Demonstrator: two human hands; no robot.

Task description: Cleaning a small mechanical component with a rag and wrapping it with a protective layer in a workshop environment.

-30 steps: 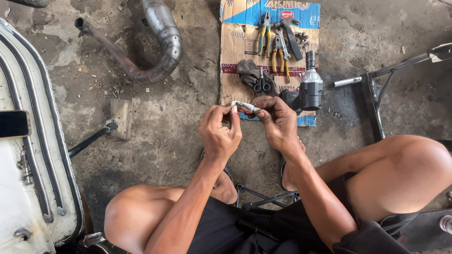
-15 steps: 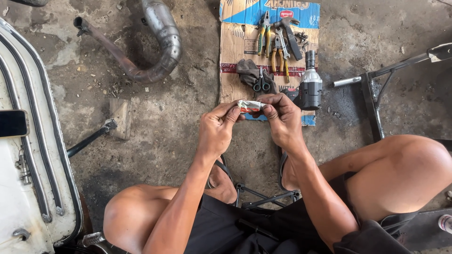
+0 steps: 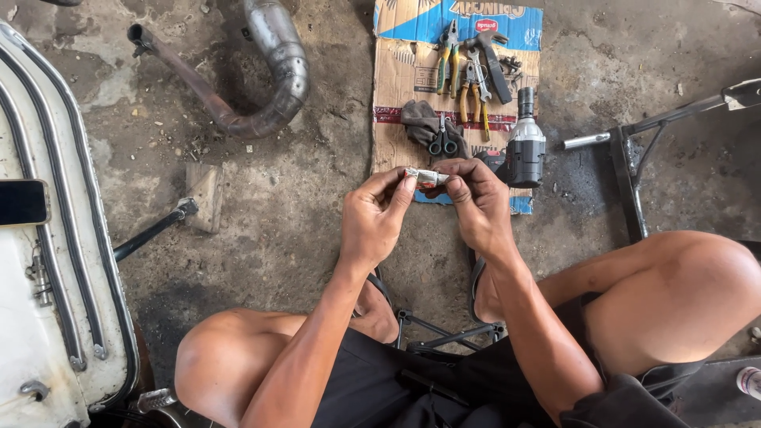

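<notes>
My left hand and my right hand meet in front of me, above the concrete floor. Between their fingertips they pinch a small whitish packet with a red mark, one hand on each end. I cannot tell what the packet contains. Just beyond the hands lies a flattened cardboard sheet with tools on it. My bare knees frame the lower part of the view.
On the cardboard lie several pliers, scissors on a dark rag and a black power tool. A rusty exhaust pipe lies far left. A white scooter body with a phone fills the left. A metal stand is at right.
Both hands with the small packet have shifted slightly farther from me, toward the cardboard. The fingers have regripped its ends. Nothing else has moved.
</notes>
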